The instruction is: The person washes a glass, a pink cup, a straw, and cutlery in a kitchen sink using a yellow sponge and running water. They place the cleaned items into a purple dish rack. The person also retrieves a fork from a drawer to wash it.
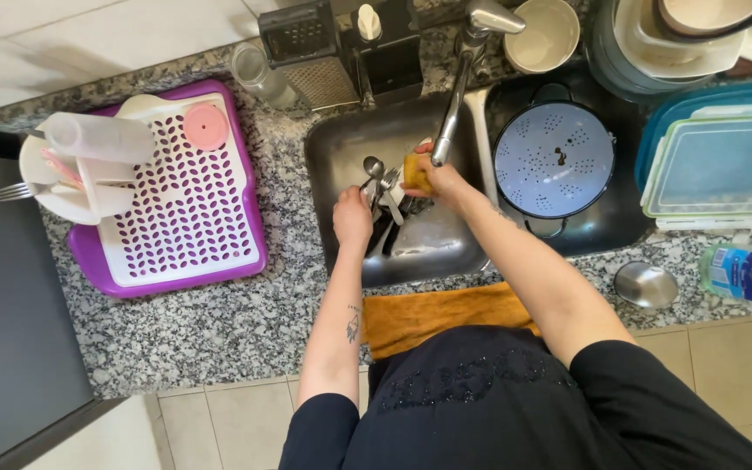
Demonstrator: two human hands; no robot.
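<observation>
Left hand [352,218]: fist around a bundle of cutlery [383,184], over the sink [328,148] | Right hand [441,181]: pinching a yellow sponge [416,173] against the cutlery, under the tap [454,100] | 3 o'clock: blue colander [553,158] | 6 o'clock: orange towel [437,315] on the surface [211,335] | 9 o'clock: purple drying rack [180,218].

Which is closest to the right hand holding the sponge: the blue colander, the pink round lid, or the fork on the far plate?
1. Blue colander, just beside the right hand.
2. Pink round lid, on the drying rack.
3. Fork, at the rack's far edge.
</observation>
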